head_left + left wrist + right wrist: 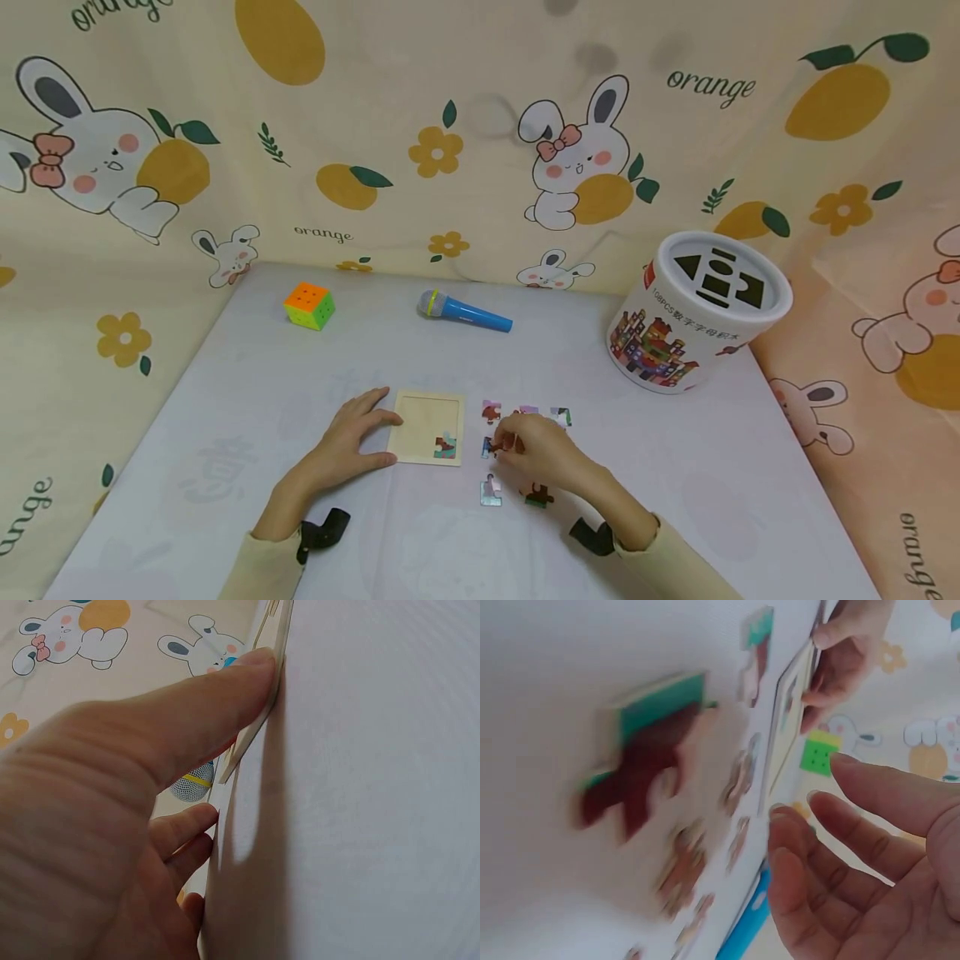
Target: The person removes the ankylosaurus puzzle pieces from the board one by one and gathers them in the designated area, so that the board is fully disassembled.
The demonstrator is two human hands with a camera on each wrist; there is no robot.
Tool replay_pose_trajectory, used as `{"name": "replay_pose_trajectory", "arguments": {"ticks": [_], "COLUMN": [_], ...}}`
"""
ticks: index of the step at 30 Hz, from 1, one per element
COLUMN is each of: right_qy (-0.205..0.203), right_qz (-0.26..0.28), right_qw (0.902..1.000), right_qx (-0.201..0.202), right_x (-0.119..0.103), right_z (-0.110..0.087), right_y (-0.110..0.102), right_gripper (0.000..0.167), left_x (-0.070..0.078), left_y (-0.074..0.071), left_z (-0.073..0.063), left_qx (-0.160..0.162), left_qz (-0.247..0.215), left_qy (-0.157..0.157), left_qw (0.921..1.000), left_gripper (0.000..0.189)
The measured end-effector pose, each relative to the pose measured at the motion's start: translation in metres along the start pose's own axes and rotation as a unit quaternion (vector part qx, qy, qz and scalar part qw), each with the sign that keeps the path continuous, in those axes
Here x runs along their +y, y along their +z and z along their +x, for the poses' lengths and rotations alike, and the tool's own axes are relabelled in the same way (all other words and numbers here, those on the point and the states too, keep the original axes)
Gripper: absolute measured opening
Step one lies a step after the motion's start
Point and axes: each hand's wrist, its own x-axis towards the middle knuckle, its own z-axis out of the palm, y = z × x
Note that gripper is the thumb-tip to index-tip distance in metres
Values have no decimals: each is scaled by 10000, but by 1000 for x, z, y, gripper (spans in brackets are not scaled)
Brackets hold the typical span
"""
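Note:
A square wooden puzzle board point(427, 417) lies in front of me, with one jigsaw piece point(445, 446) in its lower right corner. My left hand point(347, 442) rests at the board's left side, thumb and index finger touching its edge. In the left wrist view the thumb point(217, 694) lies extended against the rim. Over the loose jigsaw pieces to the board's right is my right hand point(542, 452), hiding some of them. The right wrist view shows its thumb and fingers point(787, 889) loosely bent and apart, holding nothing. A brown and green piece point(656, 746) lies nearby.
Behind the board lie a blue toy microphone point(468, 313) and a puzzle cube point(309, 306). A large white tub of blocks point(675, 333) stands at the back right. Loose pieces include one at the front point(491, 492) and one at the back right point(562, 415).

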Motion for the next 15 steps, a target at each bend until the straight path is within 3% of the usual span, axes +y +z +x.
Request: {"name": "replay_pose_trajectory", "arguments": {"ticks": [8, 15], "right_qy": [-196, -239], "right_qz": [562, 582], "right_qw": [9972, 9947], "right_qx": [-464, -810], "right_x": [-15, -24], "right_z": [41, 66], "right_y": [8, 15], "right_gripper": [23, 27], "left_x": [-1, 0], "left_y": [0, 0], "left_z": [0, 0], "left_qx": [14, 15], "left_qz": [8, 1], "left_qy": [31, 19], "left_qw": [10000, 10000], "left_gripper": [45, 44]}}
